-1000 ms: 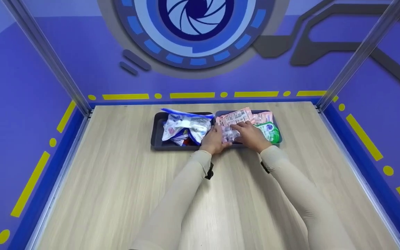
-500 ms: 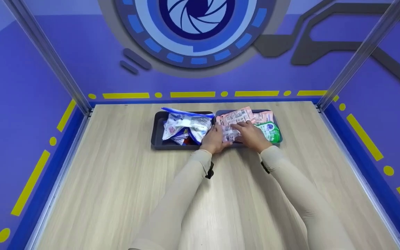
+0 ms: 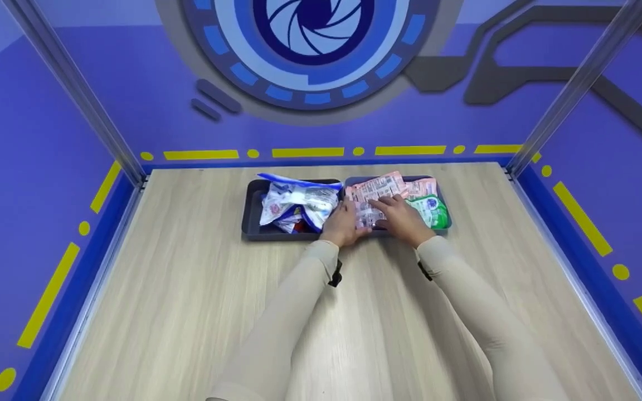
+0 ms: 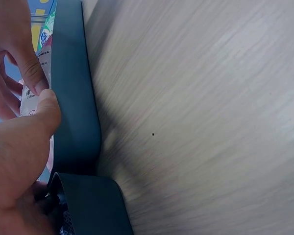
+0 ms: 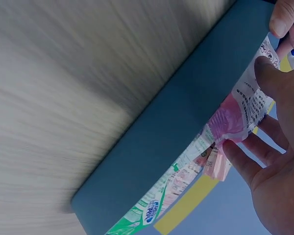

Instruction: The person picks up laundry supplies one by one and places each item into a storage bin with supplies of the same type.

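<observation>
Two grey trays, a left tray (image 3: 252, 223) and a right tray (image 3: 447, 206), stand side by side at the table's far side. My left hand (image 3: 340, 224) is at the right tray's front left corner, its thumb by the rim and fingertips at the end of a clear-and-pink printed packet (image 5: 245, 107). My right hand (image 3: 405, 220) holds that packet from the other side, thumb on its front and fingers behind. The two thumbs nearly meet in the left wrist view. Pink packets (image 3: 379, 188) and a green-and-white packet (image 3: 432, 211) lie around it; the left hand's lower fingers are partly hidden.
White-and-blue plastic packs (image 3: 301, 200) fill much of the left tray, one sticking up past its back rim. A wooden table (image 3: 198, 312) spreads in front, with blue-purple walls (image 3: 92, 67) on three sides.
Both hands stay in place at the right tray's packet. Only a very slight shift of the view shows.
</observation>
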The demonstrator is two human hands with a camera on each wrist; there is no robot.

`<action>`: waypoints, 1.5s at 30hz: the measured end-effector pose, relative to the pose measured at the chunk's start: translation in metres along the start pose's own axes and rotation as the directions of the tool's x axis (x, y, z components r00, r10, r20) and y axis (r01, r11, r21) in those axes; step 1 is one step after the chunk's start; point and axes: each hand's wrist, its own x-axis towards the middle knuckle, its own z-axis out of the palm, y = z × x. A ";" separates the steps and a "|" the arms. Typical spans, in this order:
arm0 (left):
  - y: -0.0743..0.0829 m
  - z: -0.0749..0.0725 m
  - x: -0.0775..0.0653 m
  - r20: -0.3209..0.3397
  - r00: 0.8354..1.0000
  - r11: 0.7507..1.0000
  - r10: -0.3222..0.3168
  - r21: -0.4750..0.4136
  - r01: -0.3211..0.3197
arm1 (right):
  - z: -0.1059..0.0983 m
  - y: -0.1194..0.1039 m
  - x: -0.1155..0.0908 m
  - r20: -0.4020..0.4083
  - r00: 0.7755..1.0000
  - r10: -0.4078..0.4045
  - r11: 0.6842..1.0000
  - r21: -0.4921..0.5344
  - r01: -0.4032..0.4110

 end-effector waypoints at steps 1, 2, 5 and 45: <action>0.000 0.000 -0.001 -0.004 1.000 1.000 0.003 0.001 -0.003 | 0.001 0.000 -0.001 -0.002 1.000 0.001 1.000 0.001 -0.001; 0.000 -0.001 -0.001 -0.004 1.000 1.000 0.004 0.003 -0.004 | 0.001 0.000 -0.001 -0.004 1.000 0.000 1.000 0.002 0.000; 0.000 0.000 -0.001 -0.001 1.000 1.000 -0.007 -0.010 0.007 | 0.003 0.000 -0.002 -0.007 1.000 -0.003 1.000 0.001 0.003; -0.004 0.007 0.008 0.017 1.000 1.000 -0.006 0.008 0.006 | 0.006 0.001 -0.008 -0.014 1.000 -0.008 1.000 0.003 0.008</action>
